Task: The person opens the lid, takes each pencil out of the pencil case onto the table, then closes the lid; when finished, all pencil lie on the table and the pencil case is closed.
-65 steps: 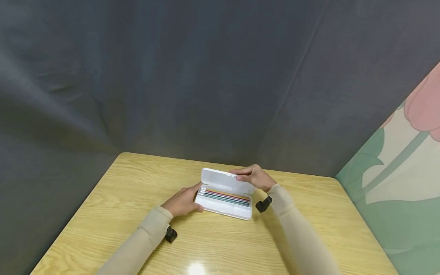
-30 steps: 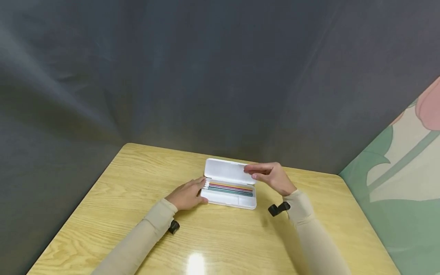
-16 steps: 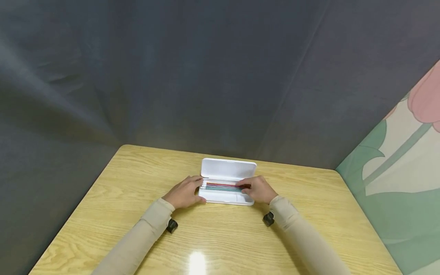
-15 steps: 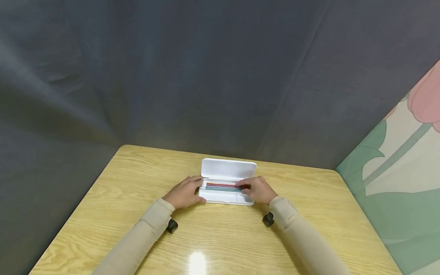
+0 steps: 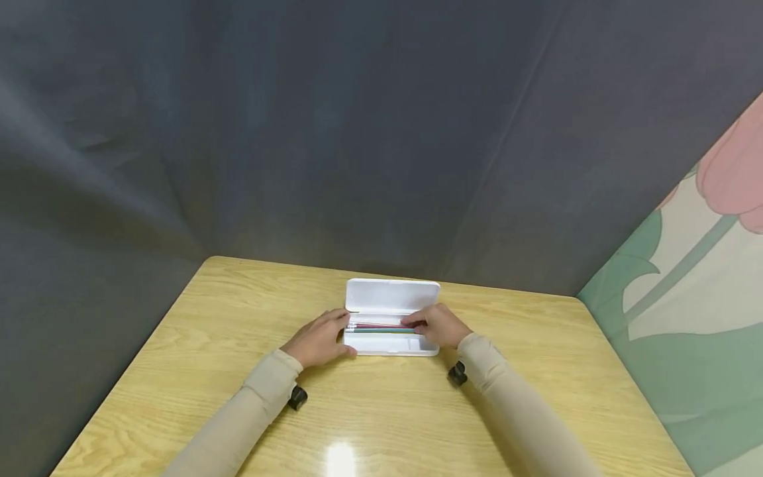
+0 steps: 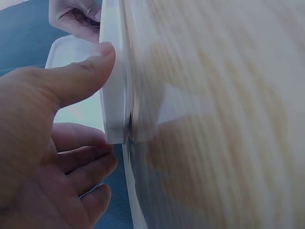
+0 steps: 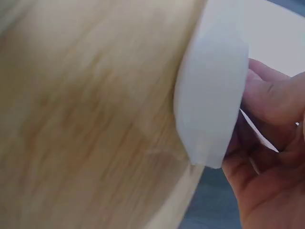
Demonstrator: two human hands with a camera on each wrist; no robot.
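A white pencil case (image 5: 381, 344) lies on the table with its lid (image 5: 391, 295) raised at the back. Several pencils (image 5: 380, 328), red and green among them, lie bunched lengthwise in it, white ends to the left. My left hand (image 5: 318, 339) holds the case's left end, its thumb on the front wall and its fingers behind the end, as the left wrist view confirms. Over the case's right end, my right hand (image 5: 442, 326) pinches the pencils between thumb and fingers. In the right wrist view the case's outer wall (image 7: 209, 95) hides the pencils and some fingertips.
The wooden table (image 5: 238, 291) runs back to a dark curtain (image 5: 357, 132). On the right hangs a panel with a flower print (image 5: 703, 318). Small black wrist cameras (image 5: 297, 397) sit below both sleeves.
My right hand left the lid, which now leans farther back, and reached down into the case to the pencils. The pencils, earlier spread side by side, are drawn together. My left hand stays at the left end.
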